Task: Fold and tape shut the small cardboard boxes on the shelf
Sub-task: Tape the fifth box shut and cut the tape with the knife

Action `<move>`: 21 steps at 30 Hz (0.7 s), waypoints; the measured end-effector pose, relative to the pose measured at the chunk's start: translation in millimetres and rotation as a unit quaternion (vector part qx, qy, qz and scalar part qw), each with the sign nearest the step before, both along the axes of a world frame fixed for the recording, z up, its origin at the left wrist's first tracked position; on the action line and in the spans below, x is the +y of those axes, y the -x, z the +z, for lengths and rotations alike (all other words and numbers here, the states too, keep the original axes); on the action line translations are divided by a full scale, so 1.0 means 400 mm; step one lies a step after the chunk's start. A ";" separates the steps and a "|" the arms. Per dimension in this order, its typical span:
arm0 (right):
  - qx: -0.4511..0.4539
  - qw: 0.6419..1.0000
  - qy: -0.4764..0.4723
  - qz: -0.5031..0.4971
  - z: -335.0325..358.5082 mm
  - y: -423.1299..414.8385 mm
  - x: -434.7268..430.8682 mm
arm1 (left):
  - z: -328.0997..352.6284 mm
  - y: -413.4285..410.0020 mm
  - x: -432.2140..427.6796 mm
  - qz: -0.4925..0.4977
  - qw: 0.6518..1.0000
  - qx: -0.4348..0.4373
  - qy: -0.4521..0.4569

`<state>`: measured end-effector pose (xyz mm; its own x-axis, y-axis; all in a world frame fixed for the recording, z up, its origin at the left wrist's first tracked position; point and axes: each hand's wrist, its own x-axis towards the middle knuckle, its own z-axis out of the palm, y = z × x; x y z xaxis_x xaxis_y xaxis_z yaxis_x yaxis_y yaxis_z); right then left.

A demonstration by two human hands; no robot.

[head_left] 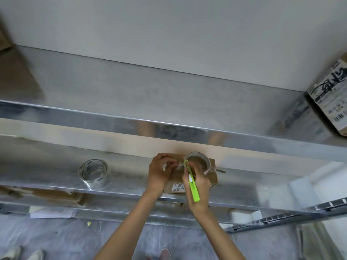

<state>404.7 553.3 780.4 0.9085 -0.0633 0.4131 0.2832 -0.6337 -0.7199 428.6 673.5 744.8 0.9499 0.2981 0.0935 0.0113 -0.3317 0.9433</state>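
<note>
Two bare forearms reach up from the bottom edge toward a metal shelf (pixel 131 177). The left hand (pixel 161 171) lies on the near-left part of a small cardboard box (pixel 214 177), its fingers (pixel 171 163) curled and pinching the loose end of a clear strip of tape (pixel 180 166). The right hand (pixel 200 182) has its fingers clenched around a bright green utility knife (pixel 193 184), whose tip points away from the person and meets the strip just beside the left fingertips. A roll of tape (pixel 199 162) sits on top of the box at its far side, and the strip runs from it toward the left hand.

The box sits flat on the shelf near the front edge, with a white label (pixel 178 187) on the side facing the person. A second roll of tape (pixel 93 172) stands on the same shelf, well apart to the left. On the shelf above, at the far right, lies a larger box with black printing (pixel 332 94). Shoes (pixel 11 253) show on the grey floor at lower left.
</note>
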 end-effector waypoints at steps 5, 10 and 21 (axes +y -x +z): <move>-0.018 0.999 0.021 0.029 -0.023 0.002 -0.009 | -0.002 0.004 -0.007 0.024 0.999 -0.007 0.037; -0.021 0.999 0.016 0.045 -0.056 0.010 -0.010 | -0.006 0.005 -0.001 0.017 0.999 -0.019 0.021; 0.012 0.997 -0.076 0.031 -0.042 0.007 0.027 | -0.012 0.013 -0.007 0.026 0.997 -0.022 0.064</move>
<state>401.8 564.1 763.4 0.9223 -0.0678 0.3804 0.2989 -0.4989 -0.8135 423.4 670.8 739.8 0.9285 0.3596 0.0926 -0.0171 -0.2076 0.9781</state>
